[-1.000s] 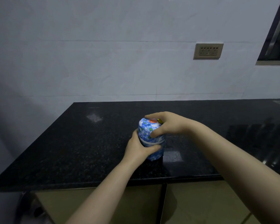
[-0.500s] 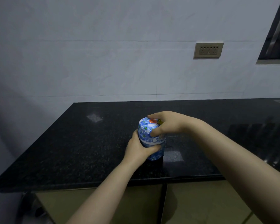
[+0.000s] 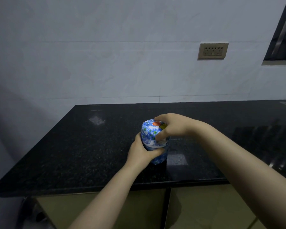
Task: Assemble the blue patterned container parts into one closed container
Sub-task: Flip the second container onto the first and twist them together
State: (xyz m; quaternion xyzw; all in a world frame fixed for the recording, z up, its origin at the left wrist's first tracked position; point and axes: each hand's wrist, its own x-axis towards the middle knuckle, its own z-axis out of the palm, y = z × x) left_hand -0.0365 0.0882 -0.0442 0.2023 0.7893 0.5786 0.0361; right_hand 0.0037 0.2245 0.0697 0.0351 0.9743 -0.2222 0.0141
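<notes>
A blue floral-patterned container stands upright on the black counter. Its domed upper part, with an orange sticker and a yellow label on top, sits over the lower part; a white band shows between the two. My left hand wraps around the lower part from the left. My right hand grips the upper part from the right, thumb on its front and fingers over the top. The container's right side and back are hidden by my hands.
The counter's front edge runs just below the container, with cabinet doors underneath. A tiled wall rises behind, carrying a socket plate. A window frame is at the top right.
Both hands hold the container as before. My right hand has shifted slightly on the upper part, and the white band between the parts shows a little more.
</notes>
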